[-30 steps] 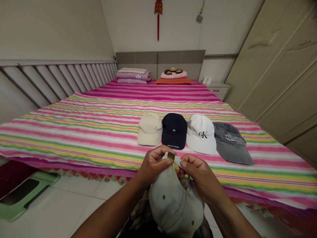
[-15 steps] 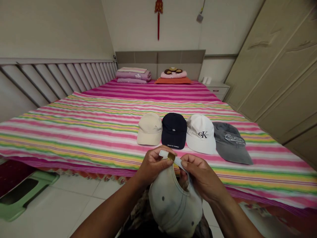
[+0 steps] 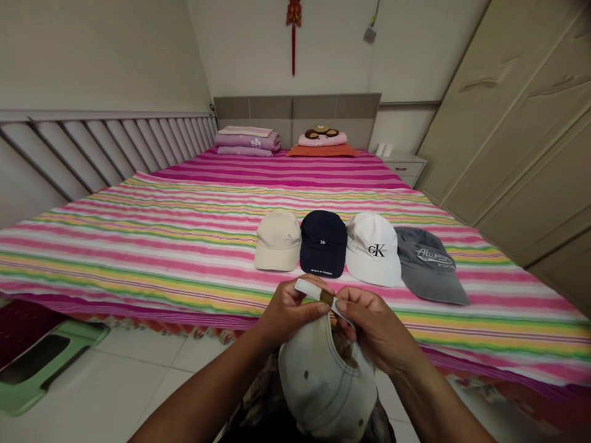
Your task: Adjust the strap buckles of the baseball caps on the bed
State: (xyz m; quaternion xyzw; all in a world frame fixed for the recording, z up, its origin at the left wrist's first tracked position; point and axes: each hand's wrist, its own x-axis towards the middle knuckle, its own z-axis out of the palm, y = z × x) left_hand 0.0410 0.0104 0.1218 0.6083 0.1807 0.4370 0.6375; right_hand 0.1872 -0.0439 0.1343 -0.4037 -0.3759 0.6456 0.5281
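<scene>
Head view: the strap (image 3: 308,288) runs from 10 to 4 o'clock through the buckle (image 3: 326,298), pinched by your left hand (image 3: 292,309); your right hand (image 3: 373,320) clamps the strap's 4 o'clock side, the pale cap (image 3: 323,384) hanging at 6 o'clock.

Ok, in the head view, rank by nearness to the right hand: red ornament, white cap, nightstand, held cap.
1. Held cap: in the right hand.
2. White cap: on the bed, ahead.
3. Nightstand: farther back, right side.
4. Red ornament: high on the back wall.
</scene>
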